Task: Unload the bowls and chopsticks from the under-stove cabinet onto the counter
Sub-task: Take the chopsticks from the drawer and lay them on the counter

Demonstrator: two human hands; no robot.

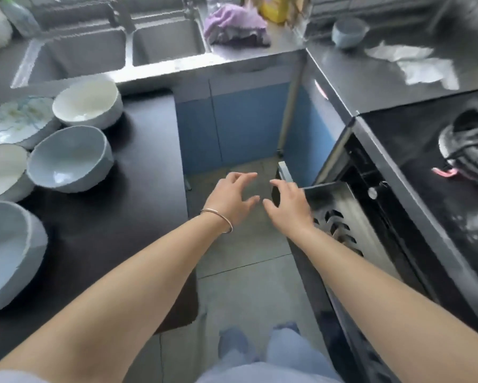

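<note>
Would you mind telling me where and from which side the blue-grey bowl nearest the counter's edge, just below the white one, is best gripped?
Grip the blue-grey bowl by its rim on the right side, thumb inside and fingers under the outer wall. It stands upright and looks empty; that side faces bare counter, while plates and the white bowl crowd its left and back. Both hands are free.

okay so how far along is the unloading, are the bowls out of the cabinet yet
Partly done: several bowls, among them a blue bowl and a white bowl, already sit on the dark counter. Both hands, left and right, are empty, reaching toward the open cabinet. No chopsticks are visible yet, and the cabinet's inside is hidden.
</note>
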